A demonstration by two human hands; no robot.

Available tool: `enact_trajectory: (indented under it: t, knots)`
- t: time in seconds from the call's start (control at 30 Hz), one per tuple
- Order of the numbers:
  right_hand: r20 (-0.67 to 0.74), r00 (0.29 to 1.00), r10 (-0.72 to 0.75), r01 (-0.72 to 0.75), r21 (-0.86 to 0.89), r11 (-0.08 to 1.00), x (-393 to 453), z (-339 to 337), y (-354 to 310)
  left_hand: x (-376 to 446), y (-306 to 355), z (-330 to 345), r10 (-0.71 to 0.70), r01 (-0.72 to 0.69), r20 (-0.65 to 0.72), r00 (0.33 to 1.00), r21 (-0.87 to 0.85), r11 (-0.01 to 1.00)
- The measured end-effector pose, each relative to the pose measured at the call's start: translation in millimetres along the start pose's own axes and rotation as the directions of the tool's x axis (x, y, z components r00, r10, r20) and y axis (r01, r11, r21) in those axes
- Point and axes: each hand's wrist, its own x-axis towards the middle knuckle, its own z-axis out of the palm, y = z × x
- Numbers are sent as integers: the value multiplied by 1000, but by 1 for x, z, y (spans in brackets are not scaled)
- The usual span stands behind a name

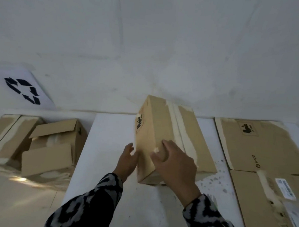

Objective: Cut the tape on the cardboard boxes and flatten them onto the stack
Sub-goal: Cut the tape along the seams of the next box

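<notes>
A closed cardboard box (155,124) stands tilted on the white table (111,139), with a strip of pale tape (176,126) running down its top face. My left hand (126,162) presses against the box's near left side, fingers spread. My right hand (173,161) lies on the near top edge, fingers curled over the corner. Both hands hold the box between them. At the right, flattened cardboard (259,149) lies in a stack on the table. No cutting tool is visible.
On the floor at the left sit an opened box (54,142) with loose flaps and a taped box (7,135) beside it. A white sheet with a black recycling symbol (23,90) leans against the wall. The wall runs right behind the table.
</notes>
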Motion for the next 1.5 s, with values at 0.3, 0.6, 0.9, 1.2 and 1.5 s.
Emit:
enact_trajectory:
  t: [0.3,0.6,0.9,1.2,1.5]
  knots:
    - [-85,991,105,-100,60,993,23,23,17,13,6,-23,25,-55,226,974,125,991]
    - [73,914,400,-405,247,880,-11,30,63,13,-12,-33,-17,-65,294,956,265,962]
    - [27,882,471,-416,516,749,-51,32,139,-27,-43,2,546,-490,230,806,777,395]
    - [198,869,453,-445,-86,891,-79,73,253,-28,-44,14,460,-390,205,864,850,355]
    - [113,899,424,-429,426,796,-51,44,230,-86,-62,12,422,-347,193,886,878,329]
